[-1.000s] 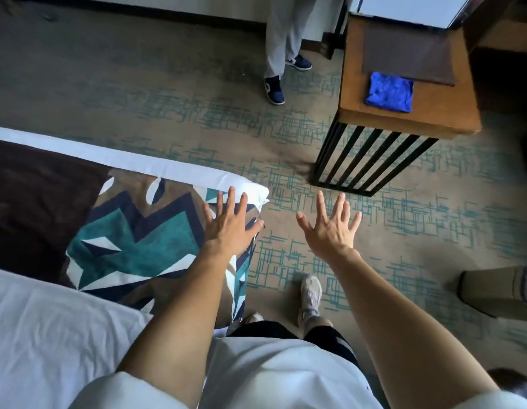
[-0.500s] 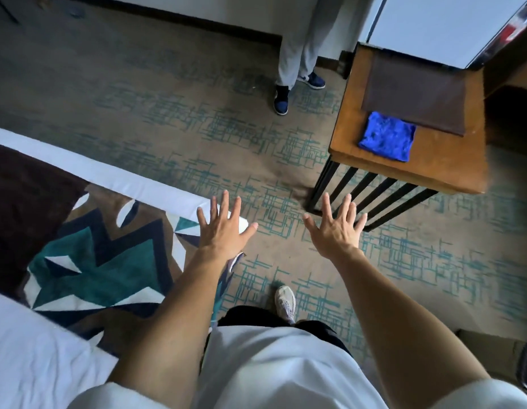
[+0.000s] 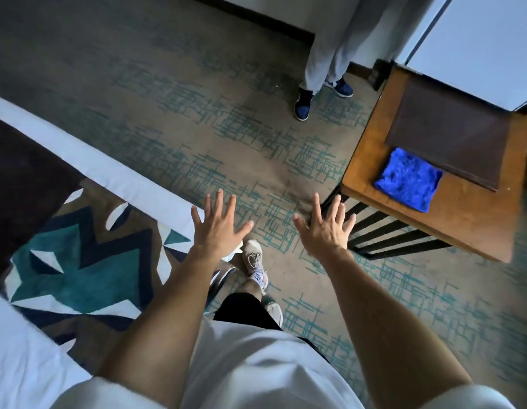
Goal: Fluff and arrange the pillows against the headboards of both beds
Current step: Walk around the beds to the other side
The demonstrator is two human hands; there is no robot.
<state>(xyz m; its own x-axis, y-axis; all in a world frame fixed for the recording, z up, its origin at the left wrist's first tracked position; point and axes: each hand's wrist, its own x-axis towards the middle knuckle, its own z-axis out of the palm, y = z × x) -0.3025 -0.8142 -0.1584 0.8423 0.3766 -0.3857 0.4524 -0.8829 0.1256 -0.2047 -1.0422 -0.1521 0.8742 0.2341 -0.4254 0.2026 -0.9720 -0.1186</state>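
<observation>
The foot corner of a bed (image 3: 144, 187) with white sheets fills the left side. A teal, navy and brown patterned runner (image 3: 79, 261) lies across it. My left hand (image 3: 218, 228) hovers over that corner, fingers spread, holding nothing. My right hand (image 3: 324, 231) is stretched out over the carpet beside it, also spread and empty. No pillow or headboard is in view.
A wooden table (image 3: 462, 225) with black slatted legs stands at the right, bearing a blue cloth (image 3: 406, 178) and a dark mat (image 3: 451, 134). Another person's legs and blue shoes (image 3: 303, 103) stand at the far wall. Patterned carpet (image 3: 197, 113) lies between bed and table.
The view has shifted right along the foot of the bed, so the bed slid left and the table came closer. My left hand moved off the runner to the bed's corner. Both hands stay spread.
</observation>
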